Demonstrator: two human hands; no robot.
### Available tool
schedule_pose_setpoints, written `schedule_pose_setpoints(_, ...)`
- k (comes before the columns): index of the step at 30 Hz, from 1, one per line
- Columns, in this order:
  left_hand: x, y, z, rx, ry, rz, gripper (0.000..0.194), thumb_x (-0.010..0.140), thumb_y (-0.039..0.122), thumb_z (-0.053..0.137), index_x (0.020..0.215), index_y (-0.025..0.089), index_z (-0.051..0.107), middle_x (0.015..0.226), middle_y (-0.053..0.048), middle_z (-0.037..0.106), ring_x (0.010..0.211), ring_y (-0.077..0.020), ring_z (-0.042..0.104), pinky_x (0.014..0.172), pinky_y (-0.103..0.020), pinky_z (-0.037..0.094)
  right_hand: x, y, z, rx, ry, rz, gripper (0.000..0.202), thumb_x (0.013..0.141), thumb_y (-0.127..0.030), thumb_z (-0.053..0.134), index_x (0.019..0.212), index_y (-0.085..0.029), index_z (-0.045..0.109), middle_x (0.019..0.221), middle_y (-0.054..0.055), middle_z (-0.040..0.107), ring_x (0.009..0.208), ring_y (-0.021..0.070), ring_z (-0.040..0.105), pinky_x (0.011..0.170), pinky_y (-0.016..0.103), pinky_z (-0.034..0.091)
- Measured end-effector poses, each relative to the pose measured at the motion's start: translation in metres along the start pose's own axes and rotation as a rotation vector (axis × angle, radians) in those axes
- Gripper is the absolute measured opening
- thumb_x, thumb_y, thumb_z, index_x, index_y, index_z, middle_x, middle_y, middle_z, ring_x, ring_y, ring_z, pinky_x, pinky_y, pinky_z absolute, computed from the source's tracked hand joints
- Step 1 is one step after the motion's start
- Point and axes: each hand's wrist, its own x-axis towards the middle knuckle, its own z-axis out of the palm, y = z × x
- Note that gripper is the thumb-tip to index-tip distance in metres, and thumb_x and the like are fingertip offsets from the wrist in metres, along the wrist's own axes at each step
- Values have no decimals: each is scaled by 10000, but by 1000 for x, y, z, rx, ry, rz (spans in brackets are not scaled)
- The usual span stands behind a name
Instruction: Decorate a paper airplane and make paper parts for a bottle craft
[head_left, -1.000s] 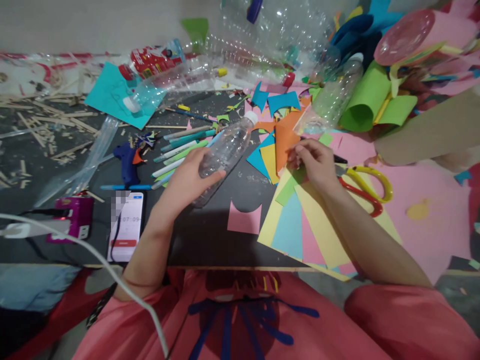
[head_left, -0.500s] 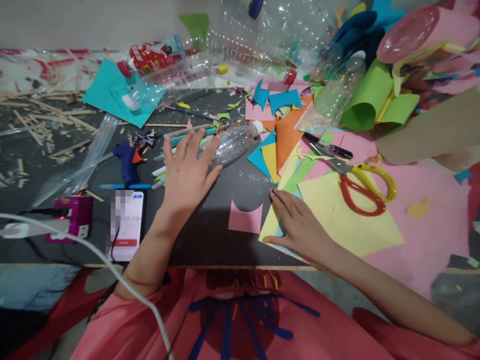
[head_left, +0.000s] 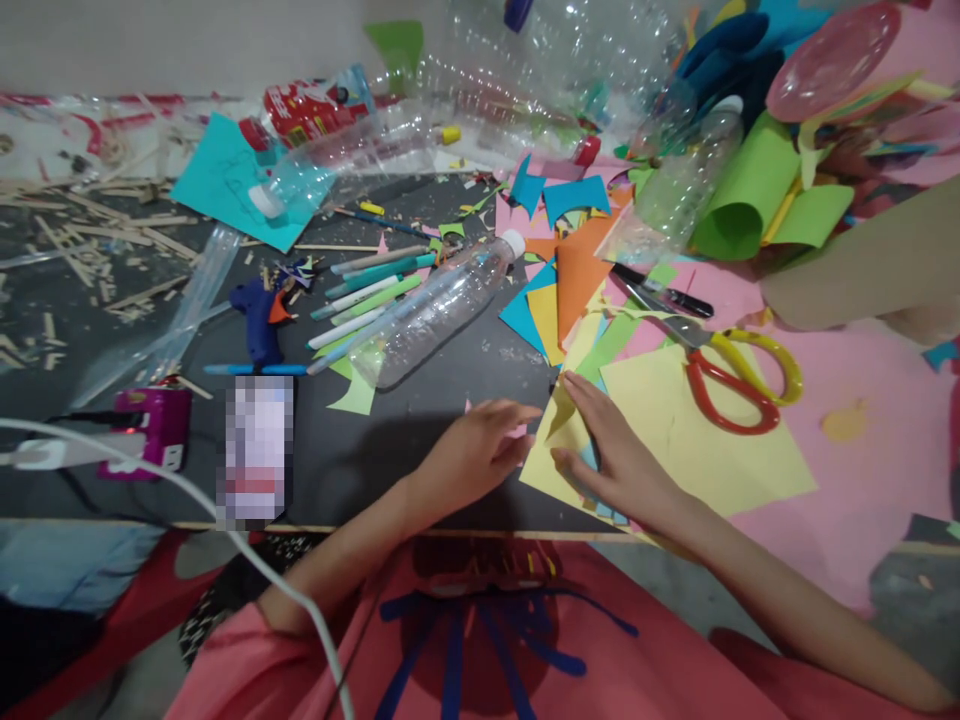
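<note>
My left hand (head_left: 476, 450) is over the dark table's front part, above a small pink paper piece (head_left: 517, 432) that it mostly covers. Its fingers point right, and whether they grip the pink piece is hidden. My right hand (head_left: 619, 445) rests at the left edge of a pale yellow sheet (head_left: 705, 430), with thumb and fingers apart. Colored paper strips show beneath it. A clear plastic bottle (head_left: 442, 315) with a white cap lies behind my left hand, beside several markers (head_left: 367, 300). Scissors (head_left: 731, 380) with red and yellow handles lie on the papers to the right.
A blue glue gun (head_left: 259, 320), a phone (head_left: 259, 450) and a magenta box (head_left: 150, 430) with cables are at the left. Wooden sticks (head_left: 97, 225) lie behind them. More bottles stand or lie at the back. Rolled green paper (head_left: 746, 190) is at the back right.
My left hand has moved from the bottle and markers toward the front right, over the pink piece. My right thumb and fingers have shifted slightly at the yellow sheet's edge.
</note>
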Motion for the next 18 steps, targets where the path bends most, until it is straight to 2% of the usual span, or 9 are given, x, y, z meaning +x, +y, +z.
schedule_pose_setpoints(3,12,8,16,-146,-78,-86,281,927,298,546,1170,167,598,1025,-90,700,810,-181,636,760,-301,495,-2,-1,0,50,42,-17,785,970,-395,493,1597,-354,23,1608,136,348,1472,324,374,1113,580,440)
schedule_pose_setpoints(4,17,10,19,-180,-96,-118,238,910,314,579,1093,165,612,956,-64,692,747,-161,612,702,-277,468,-2,-1,0,58,51,-27,784,969,-384,493,1598,-352,26,1610,136,344,1471,324,375,1113,582,439)
schedule_pose_setpoints(6,28,13,22,-228,-133,-171,156,895,320,596,814,187,587,733,12,618,653,-129,542,622,-250,391,-3,-2,0,63,60,-39,812,956,-372,512,1600,-346,19,1616,134,335,1470,328,376,1114,584,436)
schedule_pose_setpoints(8,36,14,23,-278,-159,-189,345,877,306,601,603,198,422,568,58,459,565,-104,434,570,-249,314,-4,-2,-1,60,45,-41,853,940,-374,548,1600,-348,8,1625,127,323,1473,329,371,1118,578,433)
schedule_pose_setpoints(10,39,15,24,-313,-170,-200,413,856,257,589,553,202,312,518,73,356,532,-95,358,553,-258,266,-6,-2,-3,52,16,-52,869,935,-389,565,1600,-353,6,1629,122,319,1474,326,369,1119,568,435)
schedule_pose_setpoints(14,38,14,15,-363,-145,-288,369,834,263,549,566,205,302,521,76,322,535,-96,328,536,-260,224,-8,-2,-3,-23,-13,-82,820,963,-439,516,1603,-362,8,1621,124,336,1467,327,383,1097,558,456)
schedule_pose_setpoints(16,35,12,4,-419,-118,-336,366,835,310,519,583,210,273,552,75,287,537,-90,305,520,-248,215,-9,-1,-1,-76,-9,-82,812,972,-458,495,1604,-360,-6,1621,126,335,1469,331,379,1094,558,457)
schedule_pose_setpoints(18,31,7,-11,-437,-79,-326,367,824,351,505,579,209,272,578,71,253,552,-88,277,515,-242,204,-10,0,1,-118,-12,-84,827,973,-480,487,1604,-352,-31,1633,124,313,1475,332,368,1105,555,445)
